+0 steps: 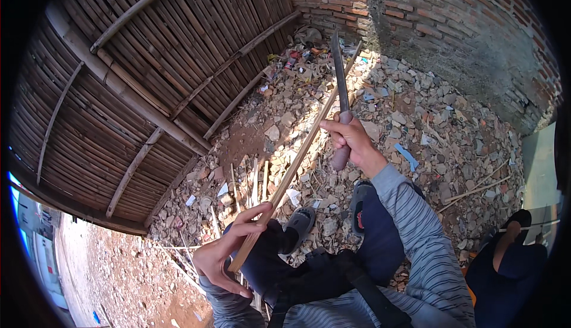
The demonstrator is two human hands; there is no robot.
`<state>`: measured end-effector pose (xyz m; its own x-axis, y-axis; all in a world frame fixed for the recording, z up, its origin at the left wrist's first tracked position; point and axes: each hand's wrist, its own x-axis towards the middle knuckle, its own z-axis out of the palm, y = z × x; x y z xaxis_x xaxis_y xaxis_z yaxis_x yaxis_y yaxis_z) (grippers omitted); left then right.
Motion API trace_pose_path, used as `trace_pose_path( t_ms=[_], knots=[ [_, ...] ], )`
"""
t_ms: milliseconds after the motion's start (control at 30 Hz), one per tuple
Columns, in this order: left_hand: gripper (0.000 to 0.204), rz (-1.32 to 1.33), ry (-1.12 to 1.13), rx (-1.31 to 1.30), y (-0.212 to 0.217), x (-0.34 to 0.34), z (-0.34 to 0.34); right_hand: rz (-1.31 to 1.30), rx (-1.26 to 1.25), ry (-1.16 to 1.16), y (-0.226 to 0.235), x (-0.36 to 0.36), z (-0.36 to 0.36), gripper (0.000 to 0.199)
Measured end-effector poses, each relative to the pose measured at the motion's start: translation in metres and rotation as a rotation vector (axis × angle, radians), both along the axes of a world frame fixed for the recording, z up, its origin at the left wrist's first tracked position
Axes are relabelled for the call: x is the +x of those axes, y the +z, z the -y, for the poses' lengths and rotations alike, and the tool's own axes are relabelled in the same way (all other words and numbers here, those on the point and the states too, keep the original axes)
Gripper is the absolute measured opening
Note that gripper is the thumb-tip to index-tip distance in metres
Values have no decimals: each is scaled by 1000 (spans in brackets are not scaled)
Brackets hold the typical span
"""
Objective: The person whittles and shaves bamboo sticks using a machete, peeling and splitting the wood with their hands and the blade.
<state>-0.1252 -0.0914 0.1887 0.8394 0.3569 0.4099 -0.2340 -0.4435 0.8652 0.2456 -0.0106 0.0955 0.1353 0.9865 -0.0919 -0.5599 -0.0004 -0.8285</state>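
Note:
A long, flat strip of split bamboo (291,172) slants from my lap up and away to the right. My left hand (221,255) grips it close to its lower end, fingers over the top and thumb underneath. In my right hand (355,138) is a machete (341,81), held by its thick purplish-brown handle with the dark blade pointing up and away. The blade lies alongside the far part of the strip and crosses in front of it in this view. My right fingertips are close to the strip's edge; whether they touch it I cannot tell.
A bamboo-slat wall (178,48) with pole braces rises on the left, a brick wall (440,24) at the back right. Broken stone and litter (428,131) cover the ground. Several pale bamboo slivers (256,182) lie beyond my left hand. Another person (511,256) is at the right edge.

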Motion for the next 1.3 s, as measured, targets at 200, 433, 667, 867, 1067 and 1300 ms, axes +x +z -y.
trace_pose_path(
  t_ms=[200, 433, 667, 867, 1067, 1300],
  knots=[
    [104, -228, 342, -421, -36, 13, -68, 334, 7, -109, 9, 12, -3, 34],
    [38, -529, 519, -261, -124, 97, -95, 723, -29, -182, 6, 18, -28, 33],
    [44, -272, 472, -791, -129, 124, -109, 1398, 110, -251, -11, 44, -30, 34],
    [44, -207, 698, -515, -154, 132, -108, 1605, 297, -15, -12, -4, -14, 28],
    [49, -256, 832, -246, -151, 135, -104, 1805, 470, 89, -30, -26, -23, 31],
    [39, -346, 1003, -57, -146, 139, -102, 1800, 428, 28, -34, -26, -31, 33]
  ],
)
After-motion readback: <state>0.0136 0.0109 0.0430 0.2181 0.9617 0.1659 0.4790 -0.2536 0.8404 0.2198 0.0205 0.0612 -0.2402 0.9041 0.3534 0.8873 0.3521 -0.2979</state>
